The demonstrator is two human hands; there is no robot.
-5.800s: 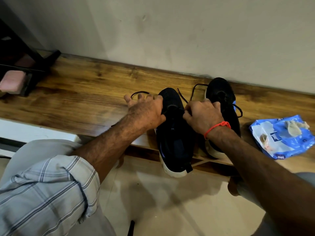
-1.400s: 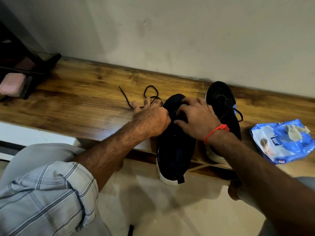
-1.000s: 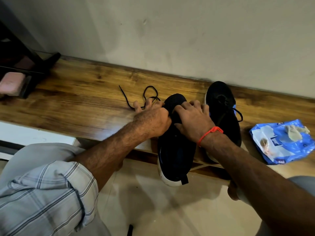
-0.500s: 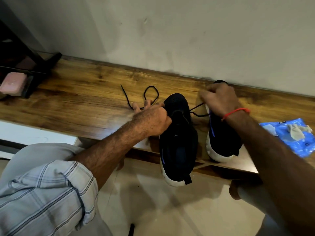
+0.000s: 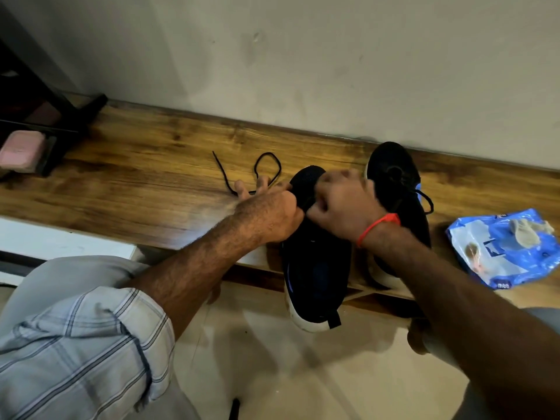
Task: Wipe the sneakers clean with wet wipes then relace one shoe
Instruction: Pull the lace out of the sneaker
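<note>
Working at the tongue of the near black sneaker (image 5: 315, 268), both hands meet: the left hand (image 5: 269, 212) curls its grip on the black shoelace (image 5: 266, 168), the right hand (image 5: 342, 204) pinches there too. The second sneaker (image 5: 397, 183) stands beside; the wet wipes pack (image 5: 503, 250) lies right on the wooden surface (image 5: 136, 183)

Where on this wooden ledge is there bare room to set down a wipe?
Bare wood runs from the dark rack to the loose lace. A narrower strip lies between the far sneaker and the wipes pack. Around both sneakers it is crowded.
</note>
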